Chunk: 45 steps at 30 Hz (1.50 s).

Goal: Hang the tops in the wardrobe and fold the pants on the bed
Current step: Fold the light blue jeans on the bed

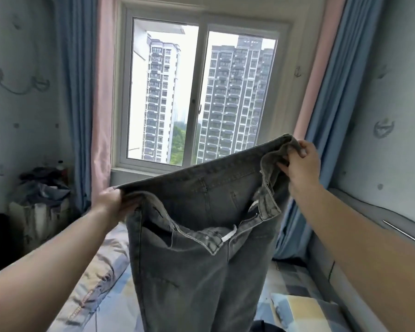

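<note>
Both my hands hold up a pair of faded grey denim jeans [201,248] by the waistband, above the bed with its pastel patchwork cover [297,305]. My left hand [113,202] has its fingers clamped on one side of the waist; my right hand [302,161] pinches the other, higher. The fly hangs open and the legs drop downward.

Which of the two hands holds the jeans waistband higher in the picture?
The right hand grips the waistband of the jeans higher, beside the blue curtain; the left hand holds its end lower.
</note>
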Motion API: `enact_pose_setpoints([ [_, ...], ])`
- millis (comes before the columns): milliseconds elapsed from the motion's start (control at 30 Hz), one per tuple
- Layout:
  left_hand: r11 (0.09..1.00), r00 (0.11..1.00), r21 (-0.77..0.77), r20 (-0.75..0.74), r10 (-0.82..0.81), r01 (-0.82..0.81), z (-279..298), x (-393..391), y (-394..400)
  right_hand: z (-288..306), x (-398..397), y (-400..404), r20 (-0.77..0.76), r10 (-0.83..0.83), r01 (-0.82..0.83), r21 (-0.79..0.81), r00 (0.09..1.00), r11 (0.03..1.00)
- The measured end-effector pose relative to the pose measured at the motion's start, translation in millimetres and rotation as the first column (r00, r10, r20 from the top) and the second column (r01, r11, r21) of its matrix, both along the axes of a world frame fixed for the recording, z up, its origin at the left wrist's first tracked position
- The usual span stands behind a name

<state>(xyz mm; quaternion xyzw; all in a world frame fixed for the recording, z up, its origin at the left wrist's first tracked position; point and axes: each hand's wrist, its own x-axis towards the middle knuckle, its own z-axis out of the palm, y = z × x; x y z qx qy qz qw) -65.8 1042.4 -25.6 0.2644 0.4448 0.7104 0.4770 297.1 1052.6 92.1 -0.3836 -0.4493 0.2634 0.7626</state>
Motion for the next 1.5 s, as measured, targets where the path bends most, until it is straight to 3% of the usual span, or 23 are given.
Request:
enact_pose_setpoints([
  [200,0.926,0.995,0.368,-0.081,-0.063,0.089,93.9,15.7,-14.0,61.9,32.9,-6.5,-0.07,-0.063,0.07,0.105,0.996,0.992],
  [333,0.869,0.958,0.493,-0.26,0.118,0.026,157.9,29.6,-13.4,112.2,52.3,-14.7,0.028,-0.254,0.243,0.212,0.967,0.947],
  [400,0.854,0.947,0.519,-0.269,0.175,-0.011,183.5,34.9,-12.0,131.3,60.2,-20.3,0.118,-0.361,0.324,0.251,0.925,0.912],
  [533,0.837,0.938,0.545,-0.266,0.221,-0.043,212.9,47.8,-13.0,154.0,72.3,-27.3,0.164,-0.422,0.361,0.306,0.891,0.881],
  [700,0.904,0.916,0.427,-0.363,0.171,0.0,206.9,44.4,-15.4,154.2,79.9,-17.9,0.23,-0.441,0.382,0.26,0.867,0.887],
  [867,0.98,0.894,0.191,-0.448,0.029,0.064,141.9,23.0,-10.1,111.3,62.4,12.9,0.333,-0.36,0.334,0.135,0.871,0.933],
  [1067,0.987,0.931,-0.151,-0.366,-0.005,-0.054,-15.8,-35.3,-27.4,-17.7,-15.6,67.8,0.566,-0.124,0.232,-0.123,0.815,0.965],
  [1233,0.886,0.969,-0.442,-0.246,0.032,-0.141,-141.8,-113.7,-74.8,-141.3,-119.7,104.9,0.665,0.173,0.12,-0.37,0.726,0.921],
  [1367,0.784,0.975,-0.581,-0.166,0.149,-0.218,-212.2,-199.0,-106.7,-219.5,-235.5,124.0,0.681,0.331,0.074,-0.492,0.653,0.867],
  [1500,0.69,0.954,-0.664,-0.139,0.267,-0.29,-259.9,-297.5,-119.9,-284.1,-361.8,138.5,0.593,0.466,-0.005,-0.614,0.656,0.789],
])
